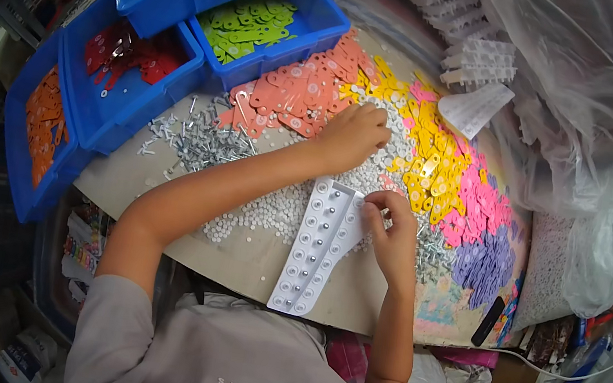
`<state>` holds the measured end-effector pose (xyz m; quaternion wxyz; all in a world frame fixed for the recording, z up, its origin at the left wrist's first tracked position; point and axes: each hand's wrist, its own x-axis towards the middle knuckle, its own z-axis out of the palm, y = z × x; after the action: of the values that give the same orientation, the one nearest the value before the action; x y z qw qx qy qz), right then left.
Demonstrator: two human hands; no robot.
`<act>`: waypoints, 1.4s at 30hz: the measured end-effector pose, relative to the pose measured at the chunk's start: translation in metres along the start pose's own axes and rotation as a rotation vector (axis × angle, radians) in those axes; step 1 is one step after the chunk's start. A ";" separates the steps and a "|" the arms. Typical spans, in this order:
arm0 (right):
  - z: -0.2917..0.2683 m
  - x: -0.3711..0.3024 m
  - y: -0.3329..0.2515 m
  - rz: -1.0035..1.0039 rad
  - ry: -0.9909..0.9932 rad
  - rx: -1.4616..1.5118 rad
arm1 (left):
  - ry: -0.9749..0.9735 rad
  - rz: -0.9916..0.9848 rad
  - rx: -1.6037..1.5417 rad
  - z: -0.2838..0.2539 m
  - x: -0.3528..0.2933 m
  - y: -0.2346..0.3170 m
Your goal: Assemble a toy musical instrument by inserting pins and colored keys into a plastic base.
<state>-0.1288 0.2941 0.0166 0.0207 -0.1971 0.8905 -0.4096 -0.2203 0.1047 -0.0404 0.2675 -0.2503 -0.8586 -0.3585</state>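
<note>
A long white plastic tray (320,251) lies at a slant on the table before me. Round sockets line both of its sides, and small metal pins stand along its middle channel. My right hand (390,224) is at the tray's far right corner, thumb and fingers curled together; whatever they pinch is too small to tell. Farther out, my left hand (356,137) reaches over a heap of small white discs (360,174), its fingers bent down into them. Their tips are partly hidden, as is anything between them. Salmon-coloured flat strips (301,94) are heaped just beyond that hand.
Yellow (437,163), pink (485,206) and purple strips (484,267) lie in piles at right. Metal rivets (207,137) are heaped at left. Blue bins (120,112) hold orange, red, green and blue strips. A see-through plastic bag (588,162) bulges along the right edge.
</note>
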 end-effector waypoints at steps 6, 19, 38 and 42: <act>0.012 -0.003 0.007 0.000 -0.004 -0.015 | -0.067 -0.335 -0.265 -0.055 -0.016 0.012; 0.043 -0.018 0.010 -0.201 0.276 -0.346 | -0.299 -0.418 -0.361 -0.078 -0.081 0.045; 0.046 -0.020 0.007 -0.220 0.317 -0.458 | -0.241 0.123 0.202 -0.077 -0.091 0.043; 0.046 -0.020 0.010 -0.239 0.329 -0.425 | -0.234 0.136 0.129 -0.077 -0.089 0.029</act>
<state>-0.1043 0.2743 -0.0233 -0.2144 -0.2315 0.9181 -0.2400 -0.1152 0.0436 -0.0373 0.2049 -0.3300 -0.8863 -0.2520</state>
